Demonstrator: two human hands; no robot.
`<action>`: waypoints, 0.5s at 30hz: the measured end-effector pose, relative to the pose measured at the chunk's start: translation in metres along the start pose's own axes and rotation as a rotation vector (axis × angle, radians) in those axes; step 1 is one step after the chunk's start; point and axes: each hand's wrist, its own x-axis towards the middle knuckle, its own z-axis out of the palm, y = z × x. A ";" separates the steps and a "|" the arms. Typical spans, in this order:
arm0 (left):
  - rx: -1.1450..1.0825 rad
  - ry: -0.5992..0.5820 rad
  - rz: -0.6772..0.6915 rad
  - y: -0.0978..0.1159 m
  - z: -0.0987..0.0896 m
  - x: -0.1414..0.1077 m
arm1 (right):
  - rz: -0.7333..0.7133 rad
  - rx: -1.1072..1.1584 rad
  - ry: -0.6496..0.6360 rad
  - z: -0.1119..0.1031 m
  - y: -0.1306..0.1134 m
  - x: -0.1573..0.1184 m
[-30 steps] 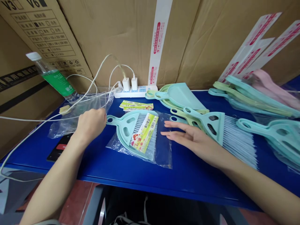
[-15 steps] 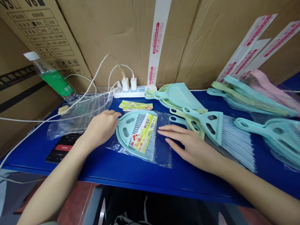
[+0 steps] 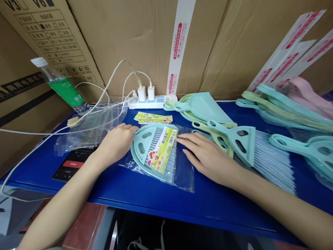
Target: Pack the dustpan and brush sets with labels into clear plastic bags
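A light-blue dustpan (image 3: 139, 147) and brush lie in a clear plastic bag (image 3: 185, 175) on the blue table. A yellow-green printed card (image 3: 162, 149) rests slantwise over the bristles. At the dustpan's upper left edge is my left hand (image 3: 117, 140), its fingers bent together; what they pinch, if anything, is hidden. My right hand (image 3: 208, 154) has its fingers spread over the bag's right side, with the fingertips at the card's right edge.
Behind are more cards (image 3: 153, 118), a power strip (image 3: 156, 101) and stacked dustpans (image 3: 205, 106). Loose brushes (image 3: 273, 156) and bagged sets (image 3: 317, 152) lie right. A phone (image 3: 70, 165), plastic bag (image 3: 91, 128), cables and tilted bottle (image 3: 65, 90) are left.
The view has shifted slightly, moving the scene a little to the right in the picture. My right hand has come closer to the card, its fingertips now at the card's edge.
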 end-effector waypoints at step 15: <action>-0.015 0.163 0.319 -0.010 0.013 0.002 | -0.092 -0.159 0.124 -0.008 0.002 -0.010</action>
